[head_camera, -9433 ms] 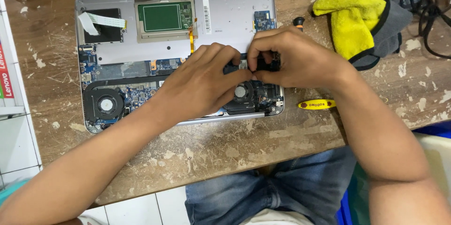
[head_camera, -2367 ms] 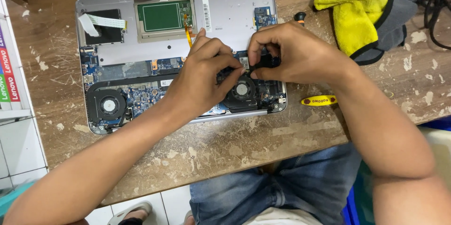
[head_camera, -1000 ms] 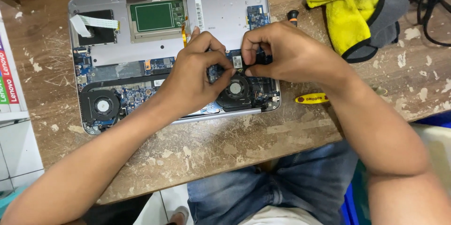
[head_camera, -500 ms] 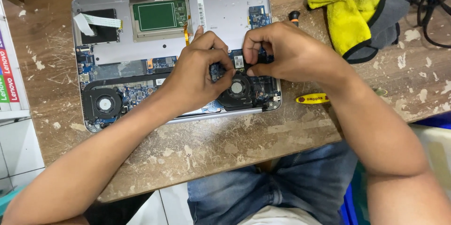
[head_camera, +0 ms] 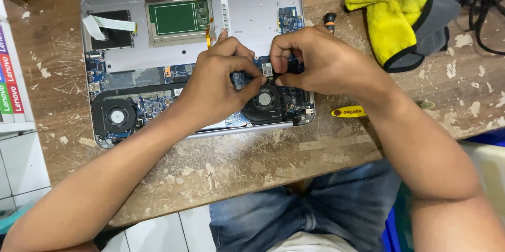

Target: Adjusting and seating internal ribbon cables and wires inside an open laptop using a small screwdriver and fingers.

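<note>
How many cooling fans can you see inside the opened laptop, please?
2. One cooling fan sits at the laptop's lower left corner; the other fan lies just below the left hand and right hand, partly covered. More may be hidden under them.

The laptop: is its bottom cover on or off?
Off. The laptop lies with its fans, boards and green module exposed.

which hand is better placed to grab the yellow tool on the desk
Right. The right hand works at the laptop's right end, nearer the yellow tool lying just right of it; the left hand sits further off.
</note>
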